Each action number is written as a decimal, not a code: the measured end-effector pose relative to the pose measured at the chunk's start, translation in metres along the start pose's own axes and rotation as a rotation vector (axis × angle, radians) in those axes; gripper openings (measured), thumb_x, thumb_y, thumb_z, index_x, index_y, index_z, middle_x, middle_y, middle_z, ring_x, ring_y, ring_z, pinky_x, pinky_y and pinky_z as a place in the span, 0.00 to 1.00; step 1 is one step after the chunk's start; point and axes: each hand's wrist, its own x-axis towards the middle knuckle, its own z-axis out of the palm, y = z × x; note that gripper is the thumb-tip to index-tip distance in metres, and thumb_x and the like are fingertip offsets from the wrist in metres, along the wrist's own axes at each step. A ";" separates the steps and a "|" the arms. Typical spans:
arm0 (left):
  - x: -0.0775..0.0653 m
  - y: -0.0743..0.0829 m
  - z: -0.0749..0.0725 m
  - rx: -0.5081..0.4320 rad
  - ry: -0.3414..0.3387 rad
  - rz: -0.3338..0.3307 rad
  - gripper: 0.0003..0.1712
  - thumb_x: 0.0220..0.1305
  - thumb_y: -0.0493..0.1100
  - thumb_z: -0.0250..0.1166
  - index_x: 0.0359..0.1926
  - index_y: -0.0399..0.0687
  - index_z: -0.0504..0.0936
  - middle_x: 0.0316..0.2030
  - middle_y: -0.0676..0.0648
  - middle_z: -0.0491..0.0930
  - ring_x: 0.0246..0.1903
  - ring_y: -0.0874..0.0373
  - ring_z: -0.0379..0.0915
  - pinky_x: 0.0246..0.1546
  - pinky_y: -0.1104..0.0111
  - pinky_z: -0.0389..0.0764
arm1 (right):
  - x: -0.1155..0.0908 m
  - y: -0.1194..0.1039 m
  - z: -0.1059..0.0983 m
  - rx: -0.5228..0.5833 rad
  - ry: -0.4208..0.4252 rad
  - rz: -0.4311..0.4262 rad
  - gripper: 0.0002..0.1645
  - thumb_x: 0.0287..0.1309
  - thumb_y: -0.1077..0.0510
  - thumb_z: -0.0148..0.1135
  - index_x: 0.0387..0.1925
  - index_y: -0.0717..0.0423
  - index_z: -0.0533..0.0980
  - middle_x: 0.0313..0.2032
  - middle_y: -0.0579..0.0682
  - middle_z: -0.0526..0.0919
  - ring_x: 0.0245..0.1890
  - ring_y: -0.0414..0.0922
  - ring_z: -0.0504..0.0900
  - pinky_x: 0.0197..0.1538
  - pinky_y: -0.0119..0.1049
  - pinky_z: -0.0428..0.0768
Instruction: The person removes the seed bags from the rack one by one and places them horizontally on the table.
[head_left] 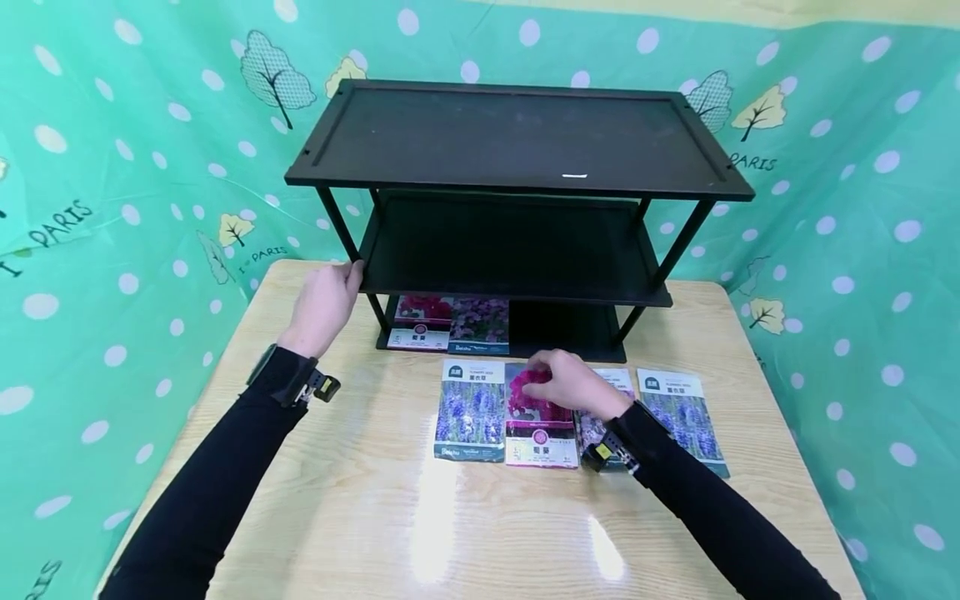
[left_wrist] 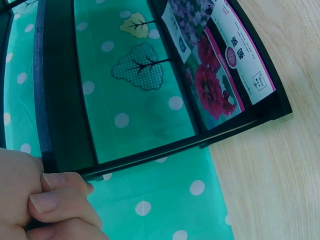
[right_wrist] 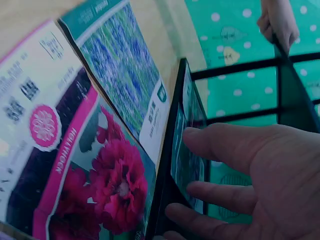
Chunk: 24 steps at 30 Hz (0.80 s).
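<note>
A black three-tier shelf rack (head_left: 517, 142) stands at the back of the table. My left hand (head_left: 327, 304) grips its left side at the middle tier, with fingers curled in the left wrist view. Over the hollyhock seed packet (head_left: 542, 442), my right hand (head_left: 573, 383) holds nothing; its fingers (right_wrist: 220, 145) are spread apart in the right wrist view. To the left of that packet lies a lavender packet (head_left: 470, 412). A purple-flowered packet (head_left: 591, 429) is partly hidden under my right wrist, and another lavender packet (head_left: 678, 417) lies at the right.
On the rack's bottom tier, a pink-flowered packet (head_left: 420, 325) and a purple-flowered packet (head_left: 480, 325) lie side by side at the left. Green dotted cloth (head_left: 112, 250) hangs behind and around the wooden table (head_left: 337, 500). A small white strip (head_left: 574, 176) is on the top tier.
</note>
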 end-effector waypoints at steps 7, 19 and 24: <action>-0.001 -0.002 0.000 0.008 0.004 0.007 0.30 0.84 0.48 0.44 0.20 0.44 0.69 0.14 0.50 0.59 0.11 0.54 0.59 0.13 0.65 0.62 | 0.024 0.005 0.006 0.032 0.086 0.041 0.34 0.64 0.49 0.70 0.66 0.63 0.74 0.57 0.62 0.82 0.48 0.50 0.81 0.56 0.48 0.81; 0.001 -0.001 0.001 0.008 0.020 0.030 0.29 0.83 0.46 0.45 0.18 0.45 0.68 0.14 0.50 0.59 0.11 0.53 0.59 0.13 0.63 0.62 | 0.051 0.004 0.009 0.120 0.128 0.054 0.35 0.64 0.50 0.70 0.65 0.68 0.73 0.56 0.64 0.83 0.55 0.56 0.82 0.59 0.49 0.80; 0.002 0.000 0.001 0.015 0.043 0.052 0.28 0.83 0.44 0.47 0.18 0.44 0.68 0.15 0.50 0.59 0.12 0.52 0.59 0.14 0.62 0.63 | 0.057 0.003 0.011 0.146 0.130 0.048 0.35 0.65 0.50 0.69 0.64 0.69 0.73 0.56 0.65 0.83 0.56 0.58 0.82 0.58 0.50 0.81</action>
